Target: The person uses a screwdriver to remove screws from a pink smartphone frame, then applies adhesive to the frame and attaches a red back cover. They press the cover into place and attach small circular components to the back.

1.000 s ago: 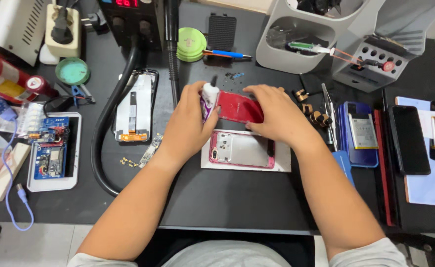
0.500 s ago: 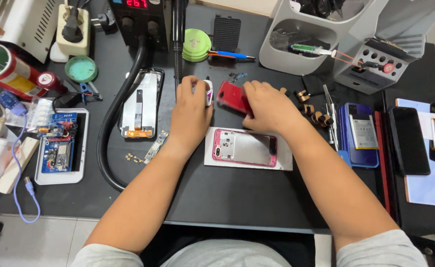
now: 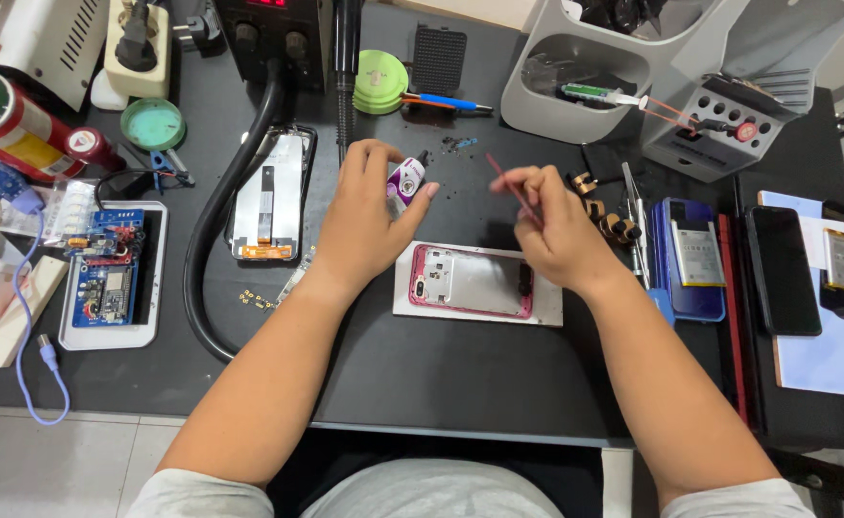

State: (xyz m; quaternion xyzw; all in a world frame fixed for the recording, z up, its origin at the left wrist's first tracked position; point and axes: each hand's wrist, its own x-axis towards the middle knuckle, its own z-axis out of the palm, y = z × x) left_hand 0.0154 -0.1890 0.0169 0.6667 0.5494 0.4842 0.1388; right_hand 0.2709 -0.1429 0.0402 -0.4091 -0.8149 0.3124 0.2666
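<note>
My left hand [image 3: 364,216] holds a small white and purple bottle [image 3: 405,180] with a dark tip, tilted toward the right. In my right hand [image 3: 561,235] is a red piece [image 3: 510,187] that shows only as a thin slanted line. Both hands hover just beyond a pink phone frame [image 3: 470,283], which lies open side up on a white pad [image 3: 548,309] on the black mat. The two hands are a short gap apart and neither touches the frame.
A stripped phone screen [image 3: 268,197] and a thick black hose [image 3: 213,249] lie to the left, beside a white tray with circuit boards [image 3: 105,278]. To the right are a blue phone with battery [image 3: 690,254], a black phone [image 3: 784,269] and small tools. A grey organiser [image 3: 585,91] stands at the back.
The red back cover, held flat between both hands over the frame, has turned edge-on in my right hand. My hands have moved apart, and the pink frame is now uncovered.
</note>
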